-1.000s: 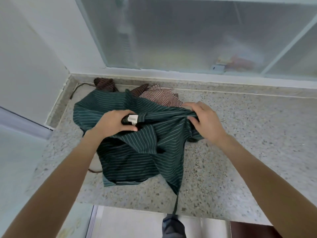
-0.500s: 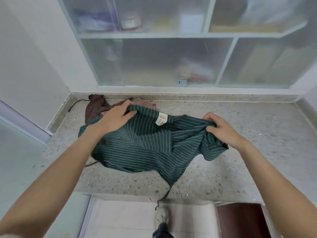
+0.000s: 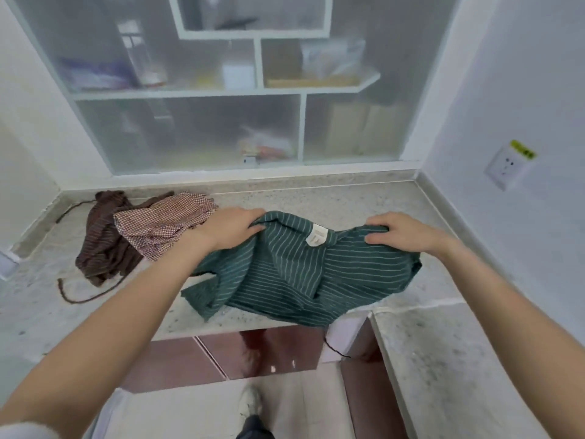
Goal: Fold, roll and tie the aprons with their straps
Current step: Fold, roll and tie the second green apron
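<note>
A dark green apron with thin white stripes (image 3: 294,274) lies crumpled on the speckled stone counter (image 3: 332,198), its lower edge hanging over the front. A white label (image 3: 317,238) shows near its top edge. My left hand (image 3: 231,228) grips the apron's top left corner. My right hand (image 3: 403,231) grips the top right corner, fingers curled into the cloth. A thin dark strap (image 3: 334,345) dangles below the counter edge.
A brown striped apron (image 3: 101,248) and a red-checked apron (image 3: 161,223) lie heaped at the back left, a brown strap (image 3: 79,296) trailing forward. Frosted glass shelving (image 3: 221,122) stands behind. A wall socket (image 3: 508,166) is at right. A lower stone ledge (image 3: 459,359) sits front right.
Both hands have carried the green apron to the right along the counter and stretched its top edge wider. The view has tilted up, and the brown and checked aprons now lie uncovered.
</note>
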